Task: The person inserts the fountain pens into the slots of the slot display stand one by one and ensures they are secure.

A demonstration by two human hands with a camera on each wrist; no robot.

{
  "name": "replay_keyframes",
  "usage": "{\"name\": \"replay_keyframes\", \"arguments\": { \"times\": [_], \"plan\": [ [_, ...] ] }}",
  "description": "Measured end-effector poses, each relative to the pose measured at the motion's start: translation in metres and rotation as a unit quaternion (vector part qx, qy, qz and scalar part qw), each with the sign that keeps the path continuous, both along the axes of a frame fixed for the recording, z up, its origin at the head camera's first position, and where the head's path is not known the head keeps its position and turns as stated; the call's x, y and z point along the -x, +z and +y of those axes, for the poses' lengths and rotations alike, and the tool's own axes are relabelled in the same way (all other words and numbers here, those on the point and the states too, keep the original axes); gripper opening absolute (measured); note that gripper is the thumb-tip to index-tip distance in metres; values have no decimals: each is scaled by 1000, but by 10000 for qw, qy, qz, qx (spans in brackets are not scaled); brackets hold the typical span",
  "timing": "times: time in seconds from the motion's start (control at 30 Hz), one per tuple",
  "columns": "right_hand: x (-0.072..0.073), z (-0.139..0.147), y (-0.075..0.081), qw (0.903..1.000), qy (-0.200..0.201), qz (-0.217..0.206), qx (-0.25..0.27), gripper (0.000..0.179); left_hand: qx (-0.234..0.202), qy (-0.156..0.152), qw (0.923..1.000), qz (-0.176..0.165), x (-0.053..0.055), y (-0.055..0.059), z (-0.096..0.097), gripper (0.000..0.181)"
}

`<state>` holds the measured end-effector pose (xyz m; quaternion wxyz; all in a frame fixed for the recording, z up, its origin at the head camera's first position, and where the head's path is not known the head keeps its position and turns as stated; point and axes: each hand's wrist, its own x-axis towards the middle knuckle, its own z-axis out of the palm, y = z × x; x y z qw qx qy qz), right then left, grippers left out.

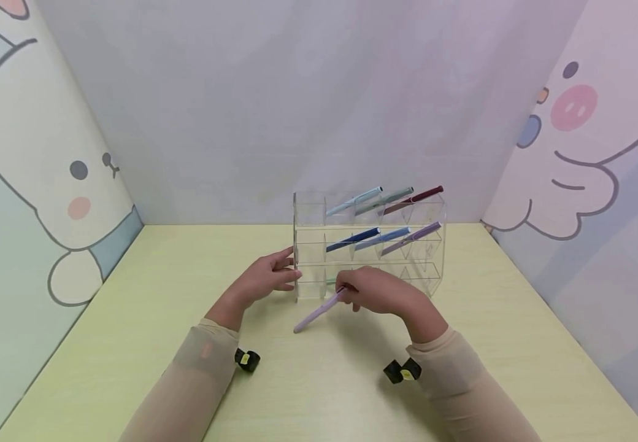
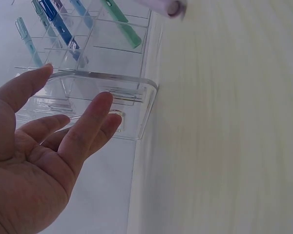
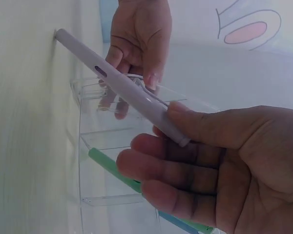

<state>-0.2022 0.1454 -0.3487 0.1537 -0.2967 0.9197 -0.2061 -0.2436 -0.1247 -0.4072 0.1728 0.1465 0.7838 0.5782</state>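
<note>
My right hand (image 1: 376, 290) pinches the end of a lilac pen (image 1: 315, 316) between thumb and fingers, in front of a clear acrylic pen rack (image 1: 295, 233). The pen slants, its free end down toward the table at the left. Beside the rack's left side panel is my left hand (image 1: 262, 279), fingers extended at its edge; the left wrist view shows the thumb and fingers (image 2: 90, 126) spread around that panel. A green pen (image 3: 110, 165) lies in the lowest tier, mostly hidden behind my right hand in the head view.
The top tier bears a pale blue pen (image 1: 359, 199), a grey-green pen (image 1: 396, 196) and a dark red pen (image 1: 425, 195). On the middle tier are navy (image 1: 356, 238), blue (image 1: 386, 237) and purple pens (image 1: 419, 233). A pale wooden table (image 1: 308, 387) lies beneath; printed walls flank it.
</note>
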Motion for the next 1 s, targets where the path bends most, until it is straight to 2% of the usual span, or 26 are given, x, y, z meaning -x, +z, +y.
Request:
{"name": "replay_keyframes", "arguments": {
  "times": [0.23, 0.43, 0.7, 1.0],
  "plan": [
    [3, 1, 2, 9972, 419, 517, 328, 14, 2, 8, 10000, -23, 2, -2, -1, 79],
    [5, 3, 3, 9946, 569, 347, 793, 15, -15, 34, 10000, -56, 2, -1, 0, 80],
    [6, 17, 12, 9915, 452, 311, 1176, 17, 52, 50, 10000, -45, 1, -1, 0, 80],
    [6, 42, 29, 9897, 75, 435, 1359, 14, 68, 54, 9999, -75, 3, -3, -1, 79]
  ]
}}
